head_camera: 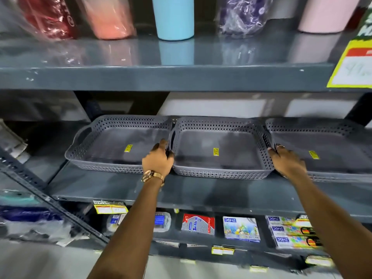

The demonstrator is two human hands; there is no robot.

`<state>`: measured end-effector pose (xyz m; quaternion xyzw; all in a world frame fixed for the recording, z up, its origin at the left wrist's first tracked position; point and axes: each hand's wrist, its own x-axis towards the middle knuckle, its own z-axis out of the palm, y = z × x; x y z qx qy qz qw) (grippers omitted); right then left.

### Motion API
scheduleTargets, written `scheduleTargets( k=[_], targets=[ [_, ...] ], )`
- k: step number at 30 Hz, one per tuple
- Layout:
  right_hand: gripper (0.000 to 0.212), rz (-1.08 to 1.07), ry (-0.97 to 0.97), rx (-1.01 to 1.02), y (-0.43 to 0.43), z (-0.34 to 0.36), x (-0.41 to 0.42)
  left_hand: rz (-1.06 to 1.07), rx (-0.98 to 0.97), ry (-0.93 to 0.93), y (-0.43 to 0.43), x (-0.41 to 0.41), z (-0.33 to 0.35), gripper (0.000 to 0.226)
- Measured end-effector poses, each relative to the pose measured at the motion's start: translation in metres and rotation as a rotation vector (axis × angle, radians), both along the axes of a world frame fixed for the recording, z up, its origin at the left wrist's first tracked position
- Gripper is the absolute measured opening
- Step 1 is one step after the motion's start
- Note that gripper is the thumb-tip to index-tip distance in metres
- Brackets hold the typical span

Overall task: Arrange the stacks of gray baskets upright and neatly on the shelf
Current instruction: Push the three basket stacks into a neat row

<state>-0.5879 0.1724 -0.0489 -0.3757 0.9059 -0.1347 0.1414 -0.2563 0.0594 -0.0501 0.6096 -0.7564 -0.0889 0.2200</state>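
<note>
Three grey perforated plastic baskets sit side by side on the dark grey metal shelf across the middle of the frame. The middle basket is gripped at both ends: the left hand, with a gold wristwatch, has its fingers curled closed around the left handle, and the right hand is closed on the right rim. The left basket touches it; the right basket sits just beside. Each carries a small yellow sticker.
</note>
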Motion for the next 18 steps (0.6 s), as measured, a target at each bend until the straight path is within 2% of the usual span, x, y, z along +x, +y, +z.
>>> scheduleTargets(
  k=[7,13,18],
  targets=[
    [0.057,-0.014,-0.025,0.051,0.002,0.006,0.006,0.030,0.014,0.035,0.001,-0.006,-0.002,0.037],
    [0.051,0.000,-0.006,0.023,0.040,-0.001,0.016,0.032,0.039,-0.043,0.036,0.008,-0.006,0.039],
    [0.055,-0.023,0.027,0.024,0.069,-0.011,0.027,0.072,0.028,-0.012,0.067,0.024,-0.012,0.039]
  ],
)
